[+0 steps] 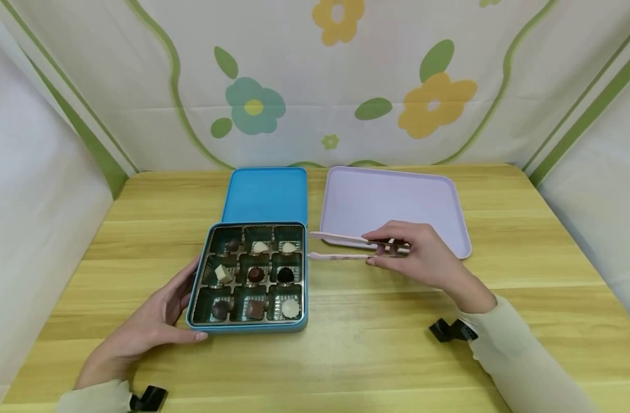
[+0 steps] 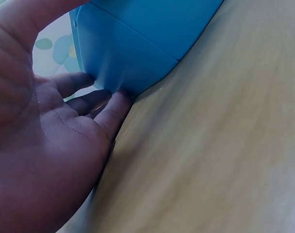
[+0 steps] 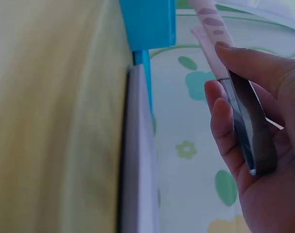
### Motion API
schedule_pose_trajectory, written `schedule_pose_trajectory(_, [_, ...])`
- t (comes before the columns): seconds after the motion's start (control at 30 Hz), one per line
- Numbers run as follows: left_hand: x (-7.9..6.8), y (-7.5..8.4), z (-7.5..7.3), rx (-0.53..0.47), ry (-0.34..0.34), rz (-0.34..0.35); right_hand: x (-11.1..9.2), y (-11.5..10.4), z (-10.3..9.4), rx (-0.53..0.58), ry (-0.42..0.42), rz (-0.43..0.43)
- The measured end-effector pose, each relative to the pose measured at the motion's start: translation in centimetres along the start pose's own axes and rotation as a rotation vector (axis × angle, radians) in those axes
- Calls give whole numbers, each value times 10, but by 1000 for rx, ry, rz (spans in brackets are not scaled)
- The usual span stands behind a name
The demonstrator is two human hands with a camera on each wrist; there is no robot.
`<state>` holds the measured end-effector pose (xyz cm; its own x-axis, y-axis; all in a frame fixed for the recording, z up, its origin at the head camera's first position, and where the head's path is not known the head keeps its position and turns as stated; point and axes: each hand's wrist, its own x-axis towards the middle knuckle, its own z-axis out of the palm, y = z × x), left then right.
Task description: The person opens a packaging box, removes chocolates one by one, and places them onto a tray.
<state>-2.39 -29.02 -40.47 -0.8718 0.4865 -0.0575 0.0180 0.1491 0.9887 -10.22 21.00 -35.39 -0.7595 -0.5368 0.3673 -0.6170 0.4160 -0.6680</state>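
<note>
- Left hand (image 1: 152, 324): thumb and bent fingers hold the near-left corner of the blue tin.
- Blue tin (image 1: 247, 329): left of the table's (image 1: 366, 355) middle, one chocolate (image 1: 255, 275) per compartment.
- Blue lid (image 1: 265, 195): behind it, by the table's far edge.
- Tongs (image 1: 340, 237): arms parted, tips near the tin's right edge.
- Lilac tray (image 1: 392, 198): right of the lid.
- Right hand (image 1: 418, 252): pinches the tongs above the tray's near edge.

The left tin box (image 1: 247, 330) is blue, its insert (image 1: 203, 301) dark green, its chocolates (image 1: 255, 275) brown, black and creamy white. The far right tray (image 1: 392, 201) is lilac. The tongs (image 1: 341, 237) are silvery and pink, mauve-spotted. Orange and teal flowers (image 1: 415, 120) pattern the white far cloth (image 1: 304, 86).
</note>
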Motion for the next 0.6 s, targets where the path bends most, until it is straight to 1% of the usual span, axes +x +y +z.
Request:
schedule_pose_trajectory(0.07, [0, 1, 0, 2, 2, 0, 11, -4, 1, -20, 1, -37])
schedule_pose_trajectory(0.17, [0, 1, 0, -5, -4, 2, 26, -11, 2, -54, -4, -54])
schedule_pose_trajectory(0.3, [1, -1, 0, -14, -4, 0, 42, -17, 6, -102, -8, -54])
schedule_pose_trajectory(0.43, [1, -3, 0, -25, -9, -2, 56, -23, 11, -124, -22, -40])
schedule_pose_trajectory(0.6, [0, -3, -1, -26, -9, -4, 76, -33, 14, -144, -75, -54])
